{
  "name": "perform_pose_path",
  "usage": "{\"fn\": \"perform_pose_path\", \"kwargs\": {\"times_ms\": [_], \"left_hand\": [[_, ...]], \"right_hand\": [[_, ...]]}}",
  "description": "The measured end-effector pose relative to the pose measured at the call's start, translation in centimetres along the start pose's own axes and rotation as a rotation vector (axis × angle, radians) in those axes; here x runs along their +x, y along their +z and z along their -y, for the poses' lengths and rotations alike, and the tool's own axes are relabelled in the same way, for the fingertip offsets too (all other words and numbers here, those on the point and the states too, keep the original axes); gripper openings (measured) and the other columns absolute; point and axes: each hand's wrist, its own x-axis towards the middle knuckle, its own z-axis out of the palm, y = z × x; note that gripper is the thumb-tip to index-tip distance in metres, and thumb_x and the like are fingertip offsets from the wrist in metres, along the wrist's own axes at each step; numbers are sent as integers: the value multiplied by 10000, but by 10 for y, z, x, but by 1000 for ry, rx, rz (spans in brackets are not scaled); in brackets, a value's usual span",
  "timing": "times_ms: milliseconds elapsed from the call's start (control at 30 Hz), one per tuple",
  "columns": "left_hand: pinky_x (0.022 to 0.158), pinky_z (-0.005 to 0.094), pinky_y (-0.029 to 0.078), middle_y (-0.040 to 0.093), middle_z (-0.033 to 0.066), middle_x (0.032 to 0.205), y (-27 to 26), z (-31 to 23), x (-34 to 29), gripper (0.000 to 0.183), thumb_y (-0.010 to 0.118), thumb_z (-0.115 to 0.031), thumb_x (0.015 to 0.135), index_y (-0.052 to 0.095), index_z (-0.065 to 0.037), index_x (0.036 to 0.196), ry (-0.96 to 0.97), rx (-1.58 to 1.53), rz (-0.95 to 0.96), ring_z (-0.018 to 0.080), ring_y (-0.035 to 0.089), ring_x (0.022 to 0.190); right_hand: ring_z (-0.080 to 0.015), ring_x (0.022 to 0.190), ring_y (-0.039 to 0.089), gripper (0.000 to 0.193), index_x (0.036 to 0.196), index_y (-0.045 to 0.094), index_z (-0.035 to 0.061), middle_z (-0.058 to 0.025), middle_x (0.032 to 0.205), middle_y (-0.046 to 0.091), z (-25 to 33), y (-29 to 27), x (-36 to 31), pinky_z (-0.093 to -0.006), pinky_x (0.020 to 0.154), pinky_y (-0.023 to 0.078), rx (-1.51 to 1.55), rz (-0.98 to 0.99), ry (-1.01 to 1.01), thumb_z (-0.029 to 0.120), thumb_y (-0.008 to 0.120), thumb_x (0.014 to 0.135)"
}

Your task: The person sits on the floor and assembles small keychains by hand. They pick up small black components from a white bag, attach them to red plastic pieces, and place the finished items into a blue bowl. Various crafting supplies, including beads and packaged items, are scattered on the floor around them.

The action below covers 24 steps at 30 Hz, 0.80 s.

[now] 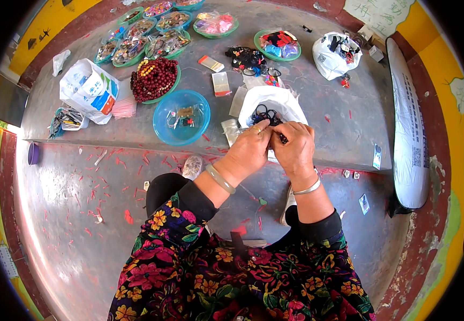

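My left hand [245, 151] and my right hand [296, 152] meet at the front edge of a raised grey ledge, fingers pinched together. A small dark thing [283, 139], which looks like a black hair tie, shows between the fingers of my right hand. The left fingertips press close beside it, but what they grip is hidden. Just beyond my hands, an opened white plastic bag [291, 105] holds several black hair ties [264, 114]. Left of it sits a blue bowl [181, 100] with small packaged pieces [185, 112] inside.
Dark red beads [154, 80] heap in a green-rimmed basket. Several baskets of small goods stand at the back left. White bags stand left [90, 88] and right [336, 56]. A long silver-wrapped package [411, 128] leans at the right. Red scraps [129, 216] litter the lower floor.
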Motion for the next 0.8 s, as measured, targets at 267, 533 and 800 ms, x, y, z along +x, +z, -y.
{"fn": "perform_pose_path", "kwargs": {"times_ms": [267, 533, 800], "left_hand": [[727, 355, 505, 623, 199, 949, 5, 4, 2, 149, 550, 19, 781, 597, 24, 922, -30, -208, -119, 349, 610, 853], [672, 313, 504, 637, 181, 933, 3, 3, 4, 148, 558, 11, 806, 611, 23, 944, -107, -290, -108, 305, 637, 808], [682, 304, 496, 633, 196, 914, 3, 7, 2, 157, 544, 7, 813, 606, 36, 954, -196, -358, -81, 291, 638, 799]], "right_hand": [[-287, 682, 595, 38, 660, 629, 53, -85, 662, 607, -10, 7, -1, -358, 675, 442, 260, 30, 185, 40, 626, 624], [-159, 540, 560, 30, 693, 633, 9, -72, 616, 606, -15, 13, -2, -273, 530, 444, 485, 7, 280, 11, 631, 663], [-58, 533, 513, 47, 734, 640, -9, -37, 612, 610, -17, 11, -1, -228, 515, 421, 604, 135, 435, 35, 633, 721]]}}
